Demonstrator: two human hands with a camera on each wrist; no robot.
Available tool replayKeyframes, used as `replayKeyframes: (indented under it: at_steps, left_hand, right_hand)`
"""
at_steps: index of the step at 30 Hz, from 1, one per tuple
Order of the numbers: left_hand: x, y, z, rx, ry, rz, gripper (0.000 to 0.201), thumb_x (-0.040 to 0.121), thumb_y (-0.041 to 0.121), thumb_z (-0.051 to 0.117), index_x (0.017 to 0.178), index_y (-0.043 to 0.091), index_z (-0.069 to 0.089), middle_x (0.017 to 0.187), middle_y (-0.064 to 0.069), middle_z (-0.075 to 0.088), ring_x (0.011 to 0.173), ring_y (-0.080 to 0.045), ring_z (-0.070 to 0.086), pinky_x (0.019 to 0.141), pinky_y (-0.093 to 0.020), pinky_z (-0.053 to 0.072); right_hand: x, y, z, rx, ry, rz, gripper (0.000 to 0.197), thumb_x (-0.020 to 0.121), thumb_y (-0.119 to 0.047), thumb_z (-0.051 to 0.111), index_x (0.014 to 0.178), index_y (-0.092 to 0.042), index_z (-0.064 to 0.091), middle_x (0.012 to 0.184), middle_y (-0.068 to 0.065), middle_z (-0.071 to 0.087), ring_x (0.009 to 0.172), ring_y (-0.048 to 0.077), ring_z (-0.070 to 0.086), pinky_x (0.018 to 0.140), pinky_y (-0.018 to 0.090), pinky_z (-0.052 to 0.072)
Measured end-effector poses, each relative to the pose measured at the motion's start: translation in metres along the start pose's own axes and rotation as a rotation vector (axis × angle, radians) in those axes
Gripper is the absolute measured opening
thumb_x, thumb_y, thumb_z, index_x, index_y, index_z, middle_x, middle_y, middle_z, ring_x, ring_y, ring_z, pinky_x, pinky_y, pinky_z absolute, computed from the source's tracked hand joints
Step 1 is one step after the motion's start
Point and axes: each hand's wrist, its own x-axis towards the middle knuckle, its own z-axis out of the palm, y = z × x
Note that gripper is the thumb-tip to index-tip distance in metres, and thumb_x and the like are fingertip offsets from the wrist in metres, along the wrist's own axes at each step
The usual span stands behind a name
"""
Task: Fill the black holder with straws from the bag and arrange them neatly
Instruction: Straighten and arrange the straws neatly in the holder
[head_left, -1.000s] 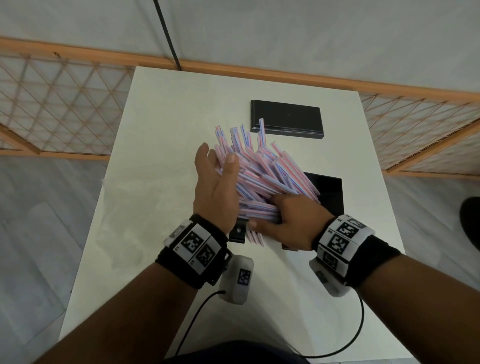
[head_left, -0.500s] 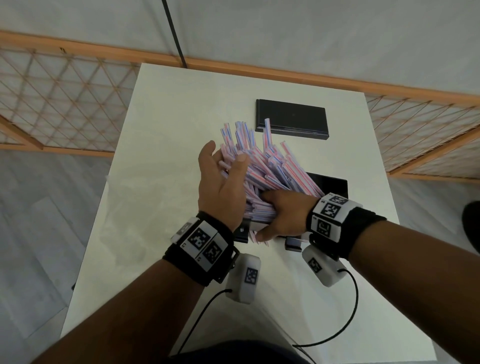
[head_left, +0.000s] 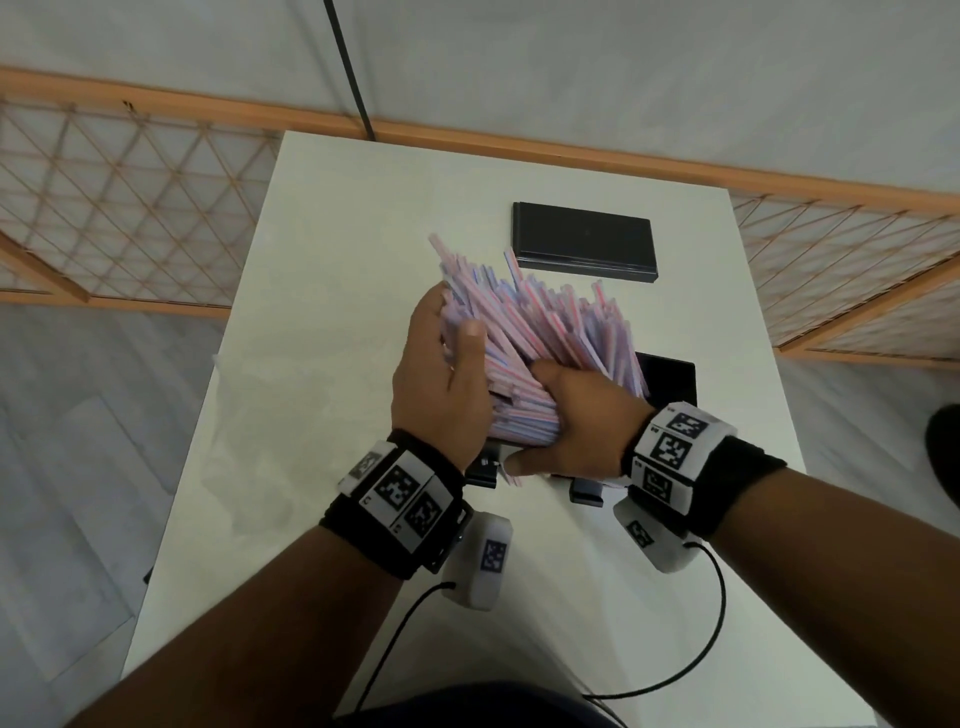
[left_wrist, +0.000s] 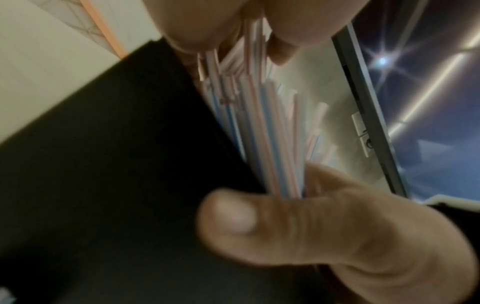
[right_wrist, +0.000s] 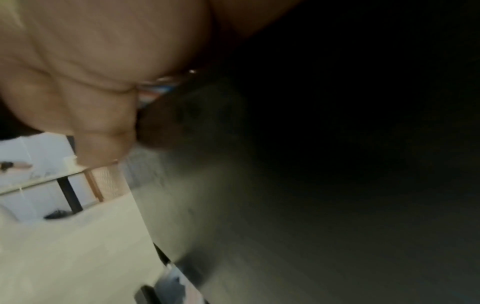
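Note:
A thick bundle of pink-and-blue striped straws (head_left: 545, 332) stands slanted, its lower ends at the black holder (head_left: 670, 379). The holder is mostly hidden under the bundle and my hands. My left hand (head_left: 457, 325) clasps the bundle's left side, thumb laid over the top. My right hand (head_left: 540, 415) grips the lower ends from the right, fingers curled round them. In the left wrist view the straws (left_wrist: 259, 133) run between thumb (left_wrist: 233, 216) and fingers beside the holder's black wall (left_wrist: 116, 164). The right wrist view is blurred, showing my palm (right_wrist: 91, 61) and a sliver of straws (right_wrist: 155, 90).
A flat black lid (head_left: 582, 241) lies at the back of the white table (head_left: 337, 234). A clear plastic bag (head_left: 244, 467) lies faintly visible on the table's left side. Orange lattice fencing (head_left: 130, 208) stands beyond the table edges. Camera cables hang from my wrists.
The loose fan of straws has been pressed into a tighter, more parallel bundle. My right hand has shifted slightly left along the lower ends, with its wrist raised. The left hand has stayed on the left side.

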Motion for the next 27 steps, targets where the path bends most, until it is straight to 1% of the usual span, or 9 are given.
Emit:
replayKeyframes:
  at_steps: [3, 5, 7, 9, 10, 13, 16, 21, 27]
  left_hand:
    - [0.001, -0.006, 0.000, 0.066, -0.053, -0.076, 0.068, 0.093, 0.037, 0.053, 0.153, 0.015, 0.033, 0.149, -0.005, 0.050, 0.135, -0.017, 0.051, 0.111, -0.040, 0.043]
    - [0.001, -0.003, -0.001, -0.045, -0.047, -0.180, 0.082, 0.089, 0.036, 0.059, 0.158, 0.017, 0.021, 0.157, -0.005, 0.039, 0.140, -0.015, 0.043, 0.112, -0.034, 0.041]
    - [0.003, -0.002, -0.003, -0.169, 0.015, -0.253, 0.082, 0.087, 0.037, 0.060, 0.157, 0.019, 0.021, 0.156, -0.006, 0.038, 0.135, -0.011, 0.045, 0.106, -0.023, 0.043]
    - [0.007, 0.000, -0.004, -0.205, 0.046, -0.298, 0.067, 0.097, 0.028, 0.060, 0.155, 0.017, 0.027, 0.153, -0.009, 0.041, 0.127, -0.008, 0.048, 0.091, -0.006, 0.041]
    - [0.009, 0.001, -0.003, -0.210, 0.039, -0.313, 0.060, 0.101, 0.023, 0.058, 0.153, 0.015, 0.030, 0.152, -0.011, 0.042, 0.125, -0.010, 0.050, 0.089, -0.006, 0.041]
    - [0.010, 0.002, 0.002, -0.193, -0.003, -0.322, 0.064, 0.097, 0.034, 0.060, 0.151, 0.012, 0.033, 0.146, -0.013, 0.050, 0.131, -0.024, 0.053, 0.105, -0.030, 0.046]
    - [0.005, 0.003, 0.006, -0.160, -0.025, -0.280, 0.085, 0.078, 0.063, 0.056, 0.146, 0.016, 0.039, 0.133, -0.003, 0.062, 0.122, -0.021, 0.060, 0.106, -0.049, 0.047]
    - [0.003, 0.007, 0.005, -0.130, -0.020, -0.295, 0.085, 0.077, 0.064, 0.054, 0.146, 0.017, 0.038, 0.133, -0.003, 0.061, 0.121, -0.021, 0.060, 0.105, -0.050, 0.047]
    - [0.003, 0.007, 0.005, -0.155, 0.010, -0.308, 0.079, 0.081, 0.051, 0.056, 0.148, 0.016, 0.035, 0.138, -0.002, 0.056, 0.124, -0.019, 0.058, 0.107, -0.047, 0.048]
  right_hand:
    - [-0.006, 0.005, 0.006, -0.154, -0.045, 0.057, 0.063, 0.069, -0.071, 0.073, 0.101, -0.024, 0.047, 0.091, -0.005, 0.053, 0.083, 0.017, 0.054, 0.071, 0.025, 0.038]
    - [-0.011, 0.010, 0.009, -0.186, -0.006, 0.078, 0.065, 0.070, -0.074, 0.069, 0.102, -0.022, 0.049, 0.092, -0.003, 0.055, 0.083, 0.018, 0.054, 0.071, 0.026, 0.039]
    - [-0.017, 0.011, 0.009, -0.149, 0.090, 0.049, 0.066, 0.067, -0.072, 0.069, 0.108, -0.023, 0.054, 0.099, -0.002, 0.062, 0.089, 0.020, 0.060, 0.075, 0.028, 0.046]
    - [-0.023, 0.010, 0.008, -0.116, 0.150, -0.002, 0.060, 0.069, -0.063, 0.073, 0.110, -0.022, 0.058, 0.103, -0.001, 0.064, 0.094, 0.021, 0.060, 0.080, 0.030, 0.049]
    - [-0.025, 0.009, 0.009, -0.114, 0.148, -0.031, 0.054, 0.071, -0.057, 0.074, 0.108, -0.020, 0.061, 0.103, 0.000, 0.065, 0.095, 0.022, 0.061, 0.081, 0.030, 0.049]
    - [-0.021, 0.008, 0.010, -0.151, 0.059, -0.013, 0.025, 0.075, -0.046, 0.074, 0.083, -0.028, 0.059, 0.082, -0.004, 0.062, 0.088, 0.027, 0.064, 0.070, 0.028, 0.043]
    - [-0.011, 0.011, 0.007, -0.216, -0.033, 0.087, 0.037, 0.073, -0.052, 0.073, 0.065, -0.030, 0.044, 0.062, -0.008, 0.049, 0.075, 0.026, 0.062, 0.065, 0.027, 0.042]
    - [-0.005, 0.010, 0.013, -0.268, -0.063, 0.176, 0.046, 0.068, -0.068, 0.064, 0.084, -0.025, 0.059, 0.076, -0.003, 0.058, 0.077, 0.025, 0.061, 0.071, 0.034, 0.056]
    - [0.000, 0.005, 0.014, -0.173, -0.126, 0.214, 0.050, 0.070, -0.064, 0.071, 0.097, -0.023, 0.062, 0.089, -0.002, 0.064, 0.083, 0.020, 0.060, 0.075, 0.030, 0.052]
